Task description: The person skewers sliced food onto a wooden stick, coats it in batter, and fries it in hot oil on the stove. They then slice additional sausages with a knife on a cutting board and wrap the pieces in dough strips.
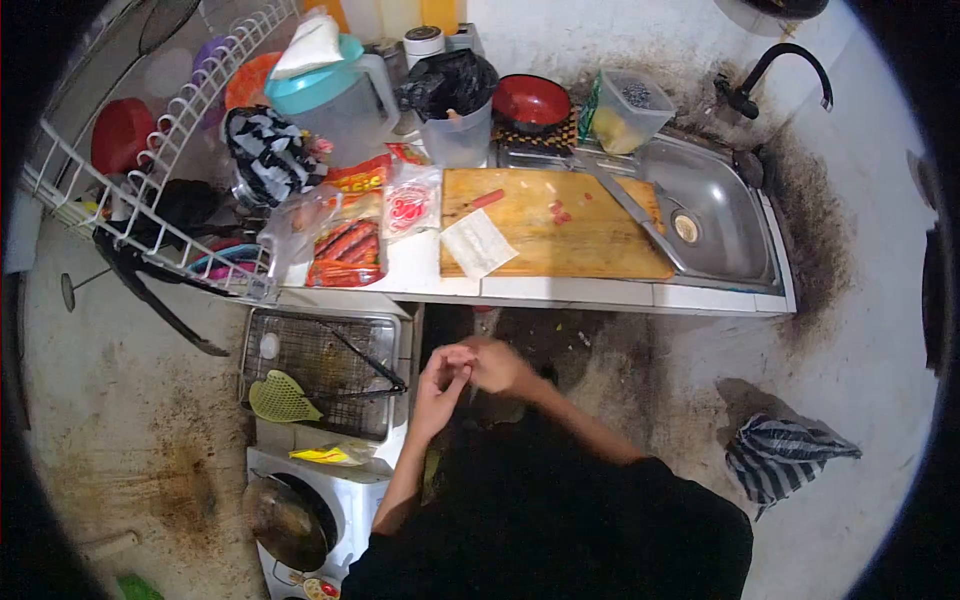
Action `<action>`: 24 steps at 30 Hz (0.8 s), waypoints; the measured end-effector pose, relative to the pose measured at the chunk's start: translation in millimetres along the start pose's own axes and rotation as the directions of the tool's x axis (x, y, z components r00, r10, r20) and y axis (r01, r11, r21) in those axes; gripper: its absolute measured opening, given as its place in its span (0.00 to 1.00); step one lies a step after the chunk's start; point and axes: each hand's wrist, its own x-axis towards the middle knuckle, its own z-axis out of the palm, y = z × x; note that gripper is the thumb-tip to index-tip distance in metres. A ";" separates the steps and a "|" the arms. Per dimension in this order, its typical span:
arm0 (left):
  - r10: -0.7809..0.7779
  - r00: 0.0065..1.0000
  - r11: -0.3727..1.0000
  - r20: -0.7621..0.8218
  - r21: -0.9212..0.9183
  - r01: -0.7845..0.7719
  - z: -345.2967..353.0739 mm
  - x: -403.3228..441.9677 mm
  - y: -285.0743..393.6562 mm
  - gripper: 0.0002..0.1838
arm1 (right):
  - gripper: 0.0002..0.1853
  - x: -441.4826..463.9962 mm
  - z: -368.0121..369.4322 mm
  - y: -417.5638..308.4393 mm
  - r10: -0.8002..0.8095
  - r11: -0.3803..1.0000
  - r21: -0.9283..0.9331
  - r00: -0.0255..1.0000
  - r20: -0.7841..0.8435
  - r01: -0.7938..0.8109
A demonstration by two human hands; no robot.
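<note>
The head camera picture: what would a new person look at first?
Probably the big wooden cutting board on the counter, with a long knife lying across its right side. Next might be the shiny red bowl behind the board. In front of the counter, the left hand and right hand are close together, the right one blurred.

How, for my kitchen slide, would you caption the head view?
Left hand and right hand close together before a counter with cutting board and knife.
</note>
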 end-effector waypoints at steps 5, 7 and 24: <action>0.287 0.958 0.747 0.024 0.620 -0.240 27.4 58.8 22.3 0.22 | 0.23 -85.3 -184.8 52.9 0.018 0.882 -0.355 0.775 -0.631 -0.310; 0.333 0.942 0.612 0.051 0.748 -0.257 36.7 83.8 21.3 0.26 | 0.27 -95.9 -240.1 78.0 0.031 0.672 -0.531 0.735 -0.677 -0.517; 0.244 0.963 0.438 0.112 0.873 -0.212 48.5 131.3 13.2 0.23 | 0.26 -91.1 -294.3 68.1 0.369 0.837 -0.265 0.850 -0.376 -0.480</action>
